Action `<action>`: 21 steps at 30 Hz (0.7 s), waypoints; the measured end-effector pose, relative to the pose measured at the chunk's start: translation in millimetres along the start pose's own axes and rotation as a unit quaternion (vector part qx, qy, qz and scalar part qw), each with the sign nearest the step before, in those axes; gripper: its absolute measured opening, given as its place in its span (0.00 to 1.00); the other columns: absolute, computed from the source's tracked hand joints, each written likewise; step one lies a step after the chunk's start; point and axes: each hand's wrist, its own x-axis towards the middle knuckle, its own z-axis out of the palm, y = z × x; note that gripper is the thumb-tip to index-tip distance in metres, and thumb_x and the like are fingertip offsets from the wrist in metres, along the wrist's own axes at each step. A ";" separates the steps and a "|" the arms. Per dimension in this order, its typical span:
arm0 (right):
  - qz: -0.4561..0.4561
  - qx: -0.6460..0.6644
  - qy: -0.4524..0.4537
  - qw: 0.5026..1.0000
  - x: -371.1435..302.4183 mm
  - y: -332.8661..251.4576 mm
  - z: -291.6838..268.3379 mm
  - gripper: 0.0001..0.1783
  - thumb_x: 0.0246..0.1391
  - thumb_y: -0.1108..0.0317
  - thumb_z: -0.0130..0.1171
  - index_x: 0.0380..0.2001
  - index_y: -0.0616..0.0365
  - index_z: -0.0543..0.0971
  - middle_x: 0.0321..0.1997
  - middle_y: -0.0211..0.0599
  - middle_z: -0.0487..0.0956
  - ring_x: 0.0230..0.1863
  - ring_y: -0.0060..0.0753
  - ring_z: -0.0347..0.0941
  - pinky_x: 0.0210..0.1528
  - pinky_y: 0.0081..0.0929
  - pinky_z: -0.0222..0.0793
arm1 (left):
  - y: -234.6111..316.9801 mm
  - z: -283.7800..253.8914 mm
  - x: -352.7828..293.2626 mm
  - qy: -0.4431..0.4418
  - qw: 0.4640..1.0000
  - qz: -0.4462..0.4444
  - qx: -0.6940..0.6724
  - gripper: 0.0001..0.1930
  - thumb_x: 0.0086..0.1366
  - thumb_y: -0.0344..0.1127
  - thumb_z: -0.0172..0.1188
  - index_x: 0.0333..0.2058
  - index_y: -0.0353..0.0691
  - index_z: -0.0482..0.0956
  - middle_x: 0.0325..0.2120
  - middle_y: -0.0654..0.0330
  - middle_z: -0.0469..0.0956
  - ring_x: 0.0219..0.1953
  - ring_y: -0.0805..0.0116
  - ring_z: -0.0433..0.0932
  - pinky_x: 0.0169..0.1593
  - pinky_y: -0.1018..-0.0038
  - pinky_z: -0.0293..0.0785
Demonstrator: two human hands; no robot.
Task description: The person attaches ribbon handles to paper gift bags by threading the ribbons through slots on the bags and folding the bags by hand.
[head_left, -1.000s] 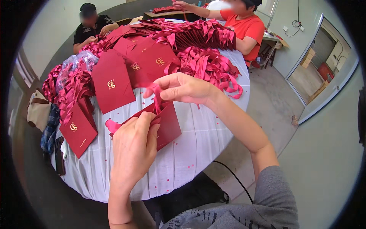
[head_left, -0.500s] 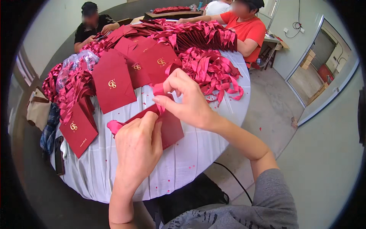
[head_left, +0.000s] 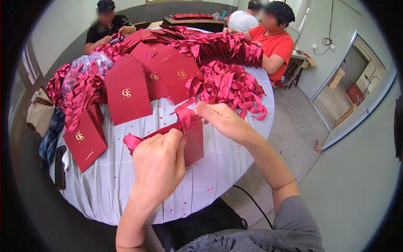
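Note:
A small dark-red paper bag [head_left: 194,145] is held over the table in front of me. My left hand [head_left: 157,168] is closed at its upper edge, with the fingertips partly hidden. A pinkish-red satin ribbon [head_left: 184,118] rises from the bag's opening, and my right hand [head_left: 222,121] pinches it between thumb and fingers. Another ribbon end [head_left: 132,142] sticks out past my left knuckles. Just beyond lies a flat red bag [head_left: 127,94] with a gold emblem, overlapping other red bags [head_left: 181,75].
Loose ribbons [head_left: 235,86] are heaped at the right. A long row of ribboned bags [head_left: 228,52] runs across the back of the round, white-clothed table [head_left: 105,189]. Clear plastic [head_left: 86,69] and a phone [head_left: 60,168] lie left. Co-workers [head_left: 275,46] sit at the far side.
My right hand has come down and slightly right with the ribbon. The bag shows more upright between my hands. My left hand keeps its hold and sits slightly further right.

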 end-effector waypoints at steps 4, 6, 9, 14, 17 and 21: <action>-0.003 0.195 -0.108 0.975 10.5 -3.0 5.3 0.15 0.56 0.61 0.59 0.39 0.64 0.80 0.33 0.29 0.79 0.38 0.15 0.70 0.41 0.18 0.65 | 1.4 -1.8 -0.6 -0.012 1.000 0.006 0.004 0.07 0.52 0.25 0.58 0.23 0.36 0.67 0.14 0.56 0.69 0.19 0.58 0.71 0.25 0.66 0.65; -0.014 0.304 -0.128 0.944 17.1 -3.2 12.1 0.12 0.59 0.66 0.55 0.41 0.63 0.79 0.40 0.35 0.80 0.42 0.22 0.73 0.47 0.21 0.67 | 2.2 -0.1 0.0 -0.009 1.000 0.013 0.004 0.07 0.53 0.25 0.58 0.23 0.36 0.67 0.14 0.56 0.69 0.19 0.58 0.71 0.25 0.66 0.65; -0.049 0.337 -0.106 0.934 24.4 -9.7 14.6 0.15 0.59 0.66 0.53 0.44 0.67 0.76 0.44 0.43 0.79 0.47 0.31 0.75 0.52 0.29 0.69 | 0.9 -2.9 -1.6 -0.010 1.000 0.014 0.004 0.07 0.53 0.25 0.58 0.23 0.36 0.67 0.14 0.56 0.69 0.19 0.58 0.71 0.25 0.66 0.65; -0.085 0.352 -0.070 0.929 24.9 -25.0 6.7 0.16 0.62 0.63 0.48 0.45 0.66 0.72 0.44 0.52 0.77 0.46 0.42 0.76 0.50 0.37 0.72 | 2.1 -2.3 -2.3 -0.009 1.000 0.023 -0.001 0.07 0.53 0.25 0.58 0.23 0.36 0.68 0.14 0.56 0.69 0.19 0.59 0.71 0.25 0.66 0.65; -0.081 0.352 -0.033 0.932 21.7 -34.7 2.2 0.13 0.64 0.64 0.45 0.44 0.62 0.70 0.41 0.53 0.77 0.44 0.45 0.77 0.48 0.39 0.73 | 1.6 -1.6 -2.0 -0.005 1.000 0.021 0.000 0.06 0.53 0.25 0.58 0.23 0.36 0.68 0.14 0.56 0.69 0.19 0.59 0.71 0.25 0.66 0.65; -0.107 0.375 -0.031 0.920 23.9 -32.4 2.6 0.11 0.64 0.65 0.44 0.42 0.61 0.69 0.38 0.49 0.77 0.42 0.44 0.77 0.47 0.40 0.74 | 1.3 -2.9 -4.0 0.000 1.000 0.020 0.001 0.06 0.53 0.25 0.58 0.23 0.36 0.68 0.14 0.56 0.68 0.19 0.59 0.71 0.25 0.66 0.65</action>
